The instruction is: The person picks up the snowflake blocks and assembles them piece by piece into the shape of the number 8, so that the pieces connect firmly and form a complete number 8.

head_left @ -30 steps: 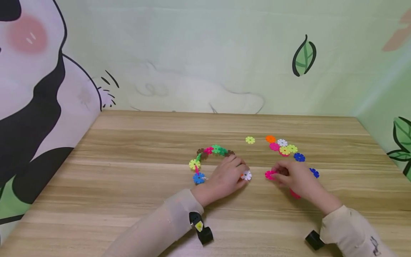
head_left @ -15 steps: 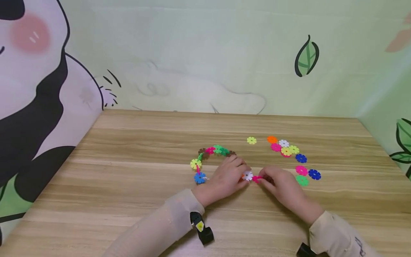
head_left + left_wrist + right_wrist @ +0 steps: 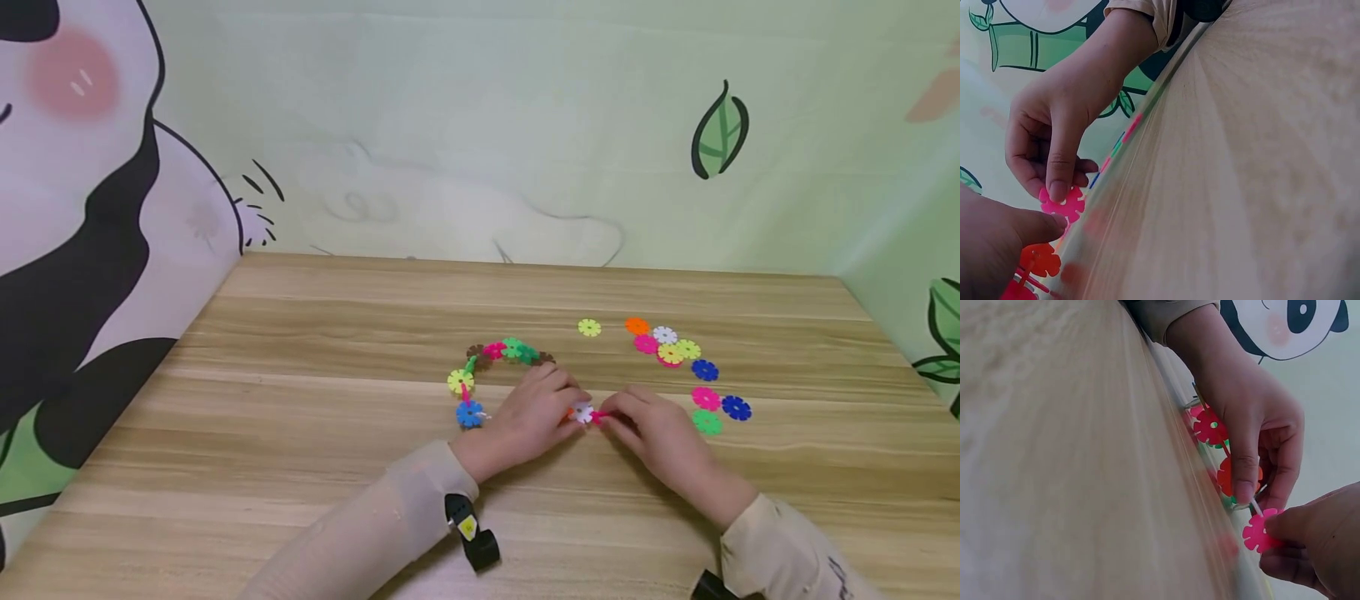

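Observation:
In the head view my left hand [image 3: 528,408] pinches a white flower-shaped notched disc [image 3: 582,413], with a bit of orange showing beside its fingers. My right hand [image 3: 660,433] pinches a pink notched disc [image 3: 597,417] standing on edge against the white one. Both wrist views show this pink disc [image 3: 1259,532] between the two hands; how deep its slot sits in the white disc I cannot tell. Under the left hand, an orange disc [image 3: 1225,478] belongs to a curved chain of joined discs. A blue disc [image 3: 470,414] and a yellow disc [image 3: 461,382] lie on the chain's left side.
Several loose discs lie to the right on the wooden table [image 3: 337,333], among them a green disc [image 3: 707,422], a dark blue disc [image 3: 737,407] and an orange disc [image 3: 637,326]. One yellow-green disc [image 3: 589,327] lies apart. A painted wall [image 3: 450,125] stands behind.
My right hand has carried the pink disc leftward from near the loose discs to the white disc, and they now touch. The left hand has stayed in place.

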A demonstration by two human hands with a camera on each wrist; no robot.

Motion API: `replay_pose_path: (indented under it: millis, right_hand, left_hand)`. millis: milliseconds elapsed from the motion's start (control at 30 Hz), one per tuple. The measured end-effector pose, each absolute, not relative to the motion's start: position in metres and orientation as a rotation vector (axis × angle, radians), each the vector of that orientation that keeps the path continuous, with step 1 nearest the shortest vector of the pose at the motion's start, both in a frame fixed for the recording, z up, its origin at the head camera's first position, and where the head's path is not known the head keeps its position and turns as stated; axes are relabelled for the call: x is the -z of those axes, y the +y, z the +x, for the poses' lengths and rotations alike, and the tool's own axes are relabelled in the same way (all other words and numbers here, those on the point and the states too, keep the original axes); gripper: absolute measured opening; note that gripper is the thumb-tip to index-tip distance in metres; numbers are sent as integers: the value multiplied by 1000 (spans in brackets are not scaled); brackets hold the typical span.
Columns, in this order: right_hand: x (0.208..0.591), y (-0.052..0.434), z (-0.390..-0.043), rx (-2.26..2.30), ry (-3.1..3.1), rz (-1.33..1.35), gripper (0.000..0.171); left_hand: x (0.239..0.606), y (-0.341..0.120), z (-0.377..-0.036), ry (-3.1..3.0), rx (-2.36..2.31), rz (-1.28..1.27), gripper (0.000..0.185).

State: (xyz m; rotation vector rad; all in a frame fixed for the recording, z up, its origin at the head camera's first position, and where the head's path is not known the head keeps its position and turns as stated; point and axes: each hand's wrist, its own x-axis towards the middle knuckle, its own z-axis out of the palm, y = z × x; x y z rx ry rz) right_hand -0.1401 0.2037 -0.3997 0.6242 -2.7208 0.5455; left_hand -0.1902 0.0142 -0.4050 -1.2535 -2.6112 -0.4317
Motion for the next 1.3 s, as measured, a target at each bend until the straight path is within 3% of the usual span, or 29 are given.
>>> replay_pose_path:
  millis: [900, 1300]
  right_hand:
    - [406, 196, -155, -680, -2726, 562, 6]
    - [405, 202, -171, -683, -2727, 625, 8]
  left_hand:
    - [391, 20, -189, -2711, 317, -1171, 24]
    - [359, 20, -203, -2890, 141, -1368, 20]
